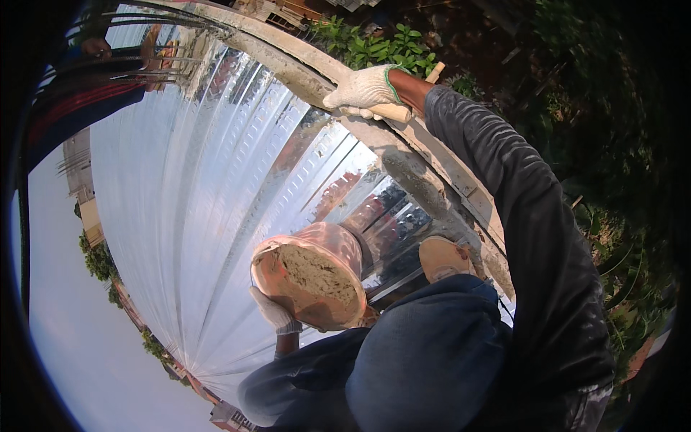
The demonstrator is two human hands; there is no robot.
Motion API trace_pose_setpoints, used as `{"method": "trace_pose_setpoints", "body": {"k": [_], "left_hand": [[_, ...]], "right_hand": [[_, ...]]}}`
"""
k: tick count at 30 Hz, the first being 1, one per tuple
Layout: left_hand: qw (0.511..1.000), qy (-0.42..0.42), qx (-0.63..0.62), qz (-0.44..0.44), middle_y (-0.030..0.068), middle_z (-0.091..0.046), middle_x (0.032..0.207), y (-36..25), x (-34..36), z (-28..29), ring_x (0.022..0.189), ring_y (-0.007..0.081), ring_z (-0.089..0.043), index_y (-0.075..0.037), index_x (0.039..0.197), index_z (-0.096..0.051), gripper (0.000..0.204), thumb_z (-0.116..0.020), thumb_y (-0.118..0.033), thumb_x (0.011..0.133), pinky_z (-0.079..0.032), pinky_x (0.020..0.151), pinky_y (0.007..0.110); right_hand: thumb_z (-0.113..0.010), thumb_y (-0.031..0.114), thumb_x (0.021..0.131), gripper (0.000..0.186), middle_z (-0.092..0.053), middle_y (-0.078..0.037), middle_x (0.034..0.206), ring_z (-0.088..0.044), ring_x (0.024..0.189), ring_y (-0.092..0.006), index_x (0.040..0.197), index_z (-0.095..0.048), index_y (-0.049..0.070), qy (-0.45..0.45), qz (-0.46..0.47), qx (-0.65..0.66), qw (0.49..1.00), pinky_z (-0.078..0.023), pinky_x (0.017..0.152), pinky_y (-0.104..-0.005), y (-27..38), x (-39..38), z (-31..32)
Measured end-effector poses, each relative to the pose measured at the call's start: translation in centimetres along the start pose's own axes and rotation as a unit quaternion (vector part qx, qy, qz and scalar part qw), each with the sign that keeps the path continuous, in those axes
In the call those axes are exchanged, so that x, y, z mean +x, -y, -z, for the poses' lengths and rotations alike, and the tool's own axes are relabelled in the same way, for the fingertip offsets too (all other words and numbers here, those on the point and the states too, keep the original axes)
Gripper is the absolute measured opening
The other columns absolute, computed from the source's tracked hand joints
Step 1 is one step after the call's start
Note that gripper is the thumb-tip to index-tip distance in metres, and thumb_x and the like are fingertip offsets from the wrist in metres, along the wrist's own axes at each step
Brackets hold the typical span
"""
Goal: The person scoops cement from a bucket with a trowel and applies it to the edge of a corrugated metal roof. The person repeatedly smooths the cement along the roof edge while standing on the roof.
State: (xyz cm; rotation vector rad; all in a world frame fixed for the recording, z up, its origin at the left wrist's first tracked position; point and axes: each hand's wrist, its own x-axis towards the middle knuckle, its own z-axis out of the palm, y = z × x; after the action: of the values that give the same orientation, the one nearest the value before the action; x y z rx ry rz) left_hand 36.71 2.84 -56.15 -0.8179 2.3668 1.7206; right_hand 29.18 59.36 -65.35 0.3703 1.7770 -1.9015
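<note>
My left hand (pixel 274 312), in a pale knit glove, holds the lower left side of an orange-pink bucket (pixel 344 248). The bucket is tipped over, its mouth facing me, with grey-brown mortar (pixel 317 273) coating the inside. At the concrete edge, my right hand (pixel 363 88), in a white knit glove with a green cuff, is closed round a short piece of pale wood (pixel 393 111). What lies under that palm is hidden. Shiny corrugated metal sheeting (pixel 216 165) spreads beneath the bucket.
A curved concrete beam (pixel 425 183) borders the sheeting, with leafy plants (pixel 378 47) and dark ground beyond. My bent knee (pixel 425 353) and one foot (pixel 444 258) are close to the bucket. At the far left, another person's arm (pixel 93 49) shows near steel rebar (pixel 155 74).
</note>
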Motion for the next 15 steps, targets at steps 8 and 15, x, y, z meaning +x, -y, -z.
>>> {"method": "trace_pose_setpoints", "body": {"k": [8,15], "left_hand": [[1.0,0.025,-0.006,-0.015,0.0165,-0.064,0.148,-0.3,-0.3,-0.4,0.129,0.0297,-0.063,0.005,0.155,-0.056,0.08,-0.046,-0.064,0.116,-0.051,0.112,0.043],[0.998,0.063,-0.026,-0.014,0.0172,-0.061,0.153,-0.3,-0.5,0.8,0.135,0.0299,-0.06,0.005,0.158,-0.053,0.082,-0.044,-0.065,0.117,-0.047,0.116,0.044]], "right_hand": [[-0.062,0.057,0.109,0.059,-0.068,-0.006,0.075,-0.059,0.058,-0.0141,0.1,-0.077,0.001,-0.016,-0.005,-0.098,0.995,-0.05,0.053,-0.0358,-2.8,-6.1,-2.3],[-0.059,0.055,0.105,0.062,-0.074,-0.022,0.083,-0.074,0.079,-0.0346,0.087,-0.077,-0.002,-0.142,0.045,-0.118,0.982,-0.056,0.073,-0.0491,-1.2,-13.6,-5.1]]}}
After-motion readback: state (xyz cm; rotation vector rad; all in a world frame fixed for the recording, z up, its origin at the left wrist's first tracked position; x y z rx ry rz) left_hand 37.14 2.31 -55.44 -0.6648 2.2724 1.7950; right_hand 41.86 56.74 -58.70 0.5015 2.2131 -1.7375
